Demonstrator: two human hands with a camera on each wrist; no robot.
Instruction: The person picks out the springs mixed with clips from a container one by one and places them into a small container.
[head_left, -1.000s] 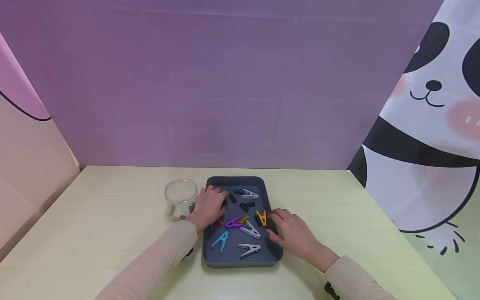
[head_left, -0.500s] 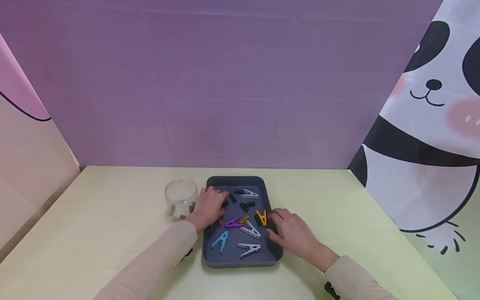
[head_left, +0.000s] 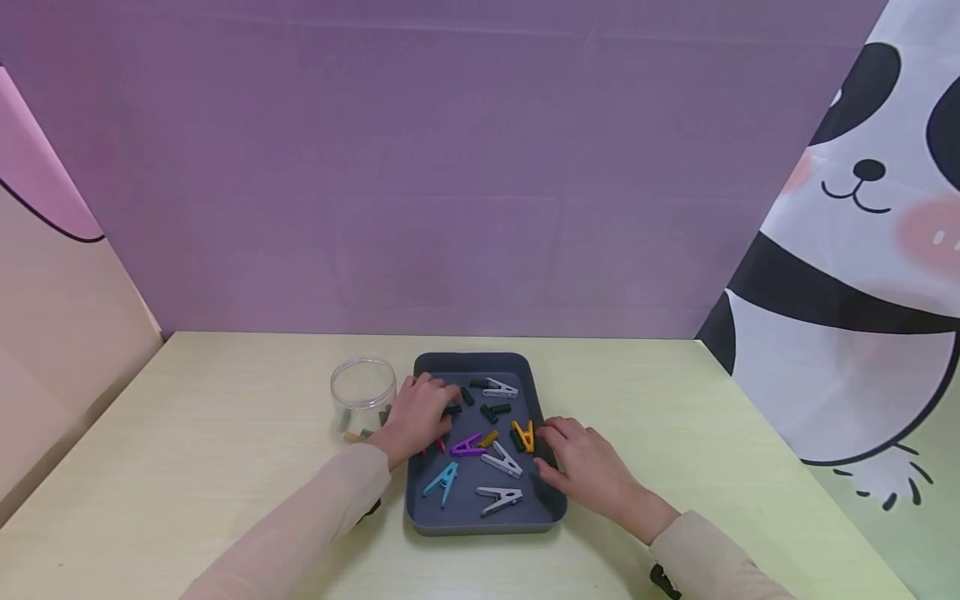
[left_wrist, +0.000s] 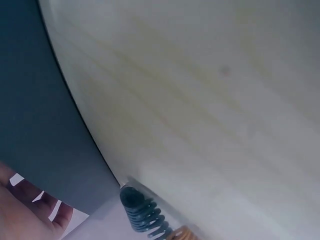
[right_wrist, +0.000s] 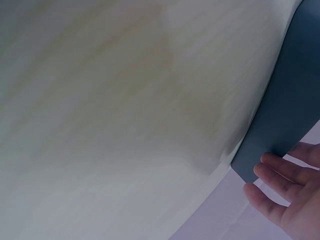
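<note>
A grey tray (head_left: pixel 485 525) holds V-shaped clothespins: a blue clothespin (head_left: pixel 442 481), a purple clothespin (head_left: pixel 467 447), a yellow clothespin (head_left: pixel 528 437) and several grey ones. Small dark coiled pieces (head_left: pixel 488 413) lie among them. My left hand (head_left: pixel 416 414) reaches over the tray's left rim, its thumb and forefinger parted beside a dark coiled piece (head_left: pixel 452 410). Partly hidden beneath that hand is something red (head_left: pixel 441 446). My right hand (head_left: pixel 588 467) rests at the tray's right rim. In the right wrist view its relaxed fingers (right_wrist: pixel 282 182) touch the tray's outer wall.
Left of the tray, a clear round jar (head_left: pixel 363 385) stands on the pale wooden table (head_left: pixel 247 433). Inside it are a dark coiled piece (left_wrist: pixel 145 215) and an orange-brown one (left_wrist: pixel 184 233). A purple cloth (head_left: pixel 435 183) hangs behind the table.
My left hand has shifted very slightly right, with its fingertips a little farther over the tray. The right hand, the clothespins and the jar look the same.
</note>
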